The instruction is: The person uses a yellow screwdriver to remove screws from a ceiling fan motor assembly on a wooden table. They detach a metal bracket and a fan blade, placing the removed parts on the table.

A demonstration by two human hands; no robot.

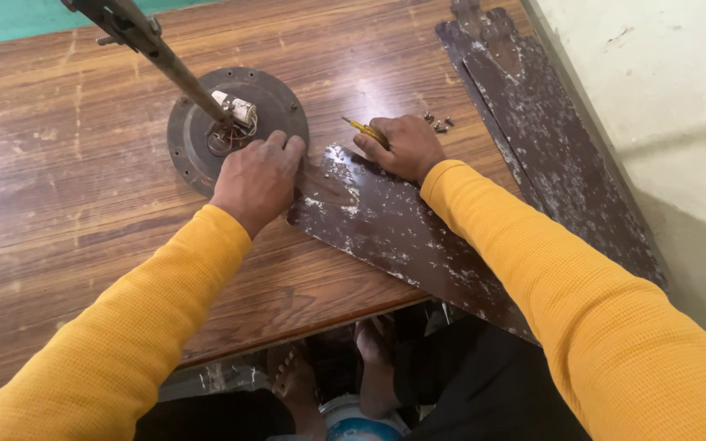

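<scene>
Both hands work on the tabletop (59, 204): my left hand (256, 181) presses the fan blade (386, 224) against the motor disc (206, 135); my right hand (402, 147) has its grip clenched round a yellow screwdriver (363, 128).

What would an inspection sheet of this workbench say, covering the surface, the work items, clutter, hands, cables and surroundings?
Surface: brown wooden table, scuffed grain, pale marks.
Job's things: round dark motor housing with a metal rod rising from its centre; worn brown fan blade with flaking paint, its narrow end at the housing.
Clutter: small loose screws; more blades stacked at the table's right edge.
Hands: left hand pressed on the housing rim and blade end; right hand on the blade, gripping a yellow screwdriver.
Cables: thin wires coiled at the rod's base beside a white part.
Surroundings: pale wall on the right; bare feet under the table.
</scene>
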